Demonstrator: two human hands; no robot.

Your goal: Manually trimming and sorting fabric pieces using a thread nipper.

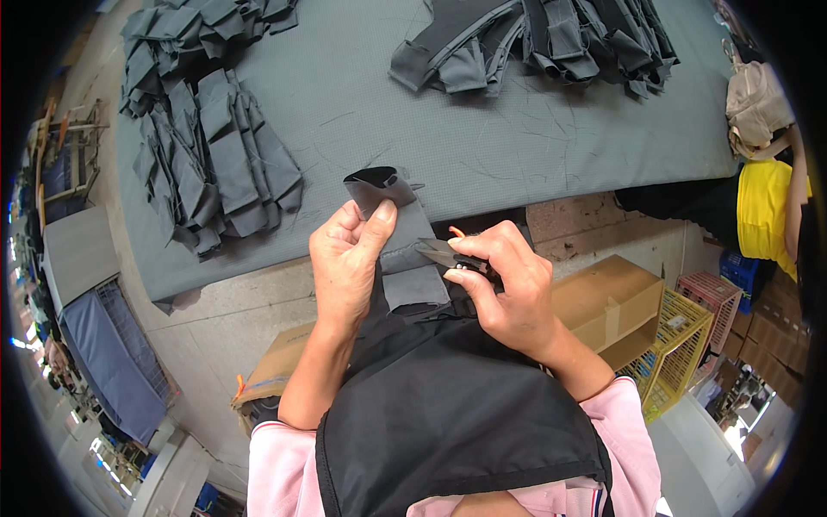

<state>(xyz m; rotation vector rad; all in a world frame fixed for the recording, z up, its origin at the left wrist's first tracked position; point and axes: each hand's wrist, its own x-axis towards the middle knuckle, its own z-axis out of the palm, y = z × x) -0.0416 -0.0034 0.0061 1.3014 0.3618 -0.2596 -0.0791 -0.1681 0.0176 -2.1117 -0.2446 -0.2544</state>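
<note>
A strip of dark grey fabric [403, 231] with a folded, sewn end hangs in front of me, just off the table's near edge. My left hand [349, 254] pinches its upper part between thumb and fingers. In my right hand [512, 284] is a pair of small thread snips [444, 253], its metal blades lying against the fabric near a stitched seam. Part of the snips is hidden by my fingers. The lower end of the strip [415, 289] hangs over my black apron [457, 396].
Piles of similar grey fabric pieces [237, 155] lie on the cloth-covered table [345, 112], with a darker pile [534, 43] at the far right. Cardboard boxes [607, 302] and a yellow crate [680, 345] stand at right. Another person in yellow [762, 207] is beside the table.
</note>
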